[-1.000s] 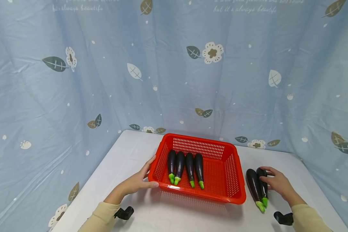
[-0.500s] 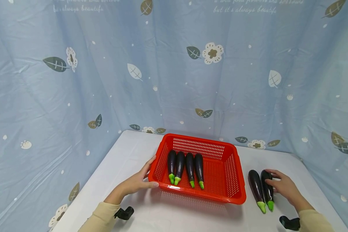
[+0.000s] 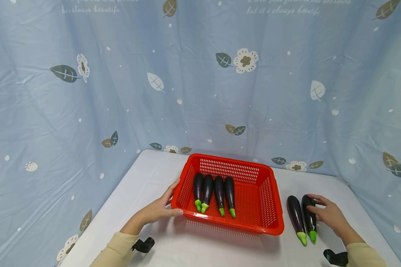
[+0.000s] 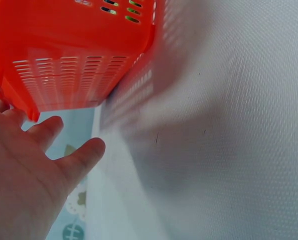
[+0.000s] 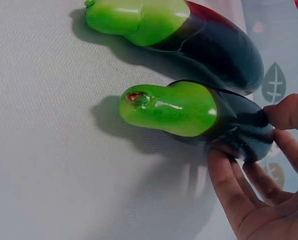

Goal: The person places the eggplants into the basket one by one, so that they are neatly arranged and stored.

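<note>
My left hand [image 3: 159,208] rests at the left front corner of a red plastic basket [image 3: 270,230], fingers spread along its outside and thumb at the front rim. In the left wrist view, that hand's [image 4: 34,165] lower fingers extend beside the basket wall [image 4: 74,75] without curling round it. To the right of the basket, my right hand [image 3: 329,217] holds a dark purple eggplant [image 3: 309,218] near its rounded far end. Thumb and fingers grip opposite sides of this eggplant [image 5: 238,120] in the right wrist view. A second eggplant [image 3: 296,217] lies just left of it, slightly apart.
Several eggplants [image 3: 208,189] lie side by side in the left half of the basket, green stems toward me. A white cloth covers the table [image 3: 167,244]. Behind hangs a blue patterned curtain [image 3: 194,104].
My right hand has moved slightly right with its eggplant, opening a small gap beside the other one, which has also shifted a little right. The left hand and basket have stayed put.
</note>
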The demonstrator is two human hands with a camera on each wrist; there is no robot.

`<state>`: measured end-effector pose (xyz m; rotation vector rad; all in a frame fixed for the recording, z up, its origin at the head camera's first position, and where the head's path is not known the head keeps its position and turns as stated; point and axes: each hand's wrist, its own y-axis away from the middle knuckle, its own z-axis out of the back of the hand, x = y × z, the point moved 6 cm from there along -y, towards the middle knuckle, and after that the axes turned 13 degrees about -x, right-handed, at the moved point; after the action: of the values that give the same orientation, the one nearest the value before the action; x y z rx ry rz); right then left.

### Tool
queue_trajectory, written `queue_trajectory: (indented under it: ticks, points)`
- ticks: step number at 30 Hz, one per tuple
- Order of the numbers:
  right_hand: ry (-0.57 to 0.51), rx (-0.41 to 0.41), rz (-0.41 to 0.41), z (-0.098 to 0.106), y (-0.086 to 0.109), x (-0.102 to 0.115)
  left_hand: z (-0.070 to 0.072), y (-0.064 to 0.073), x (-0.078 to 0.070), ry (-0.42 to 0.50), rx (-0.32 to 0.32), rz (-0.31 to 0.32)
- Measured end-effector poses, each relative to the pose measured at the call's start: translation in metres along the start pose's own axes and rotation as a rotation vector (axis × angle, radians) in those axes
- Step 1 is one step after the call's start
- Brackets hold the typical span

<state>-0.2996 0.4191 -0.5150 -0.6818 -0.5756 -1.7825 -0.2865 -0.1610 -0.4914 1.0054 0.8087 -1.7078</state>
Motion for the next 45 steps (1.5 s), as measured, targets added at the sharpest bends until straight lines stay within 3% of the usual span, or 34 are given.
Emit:
queue_trajectory:
  ticks: [30, 45]
  points:
    - [-0.022, 0.010, 0.088, 0.002, 0.000, 0.033, 0.000, 0.000, 0.001, 0.003, -0.001, 0.001]
    - [-0.033, -0.009, 0.145, 0.000, 0.005, 0.067, 0.000, 0.000, 0.000, 0.009, 0.004, 0.001]
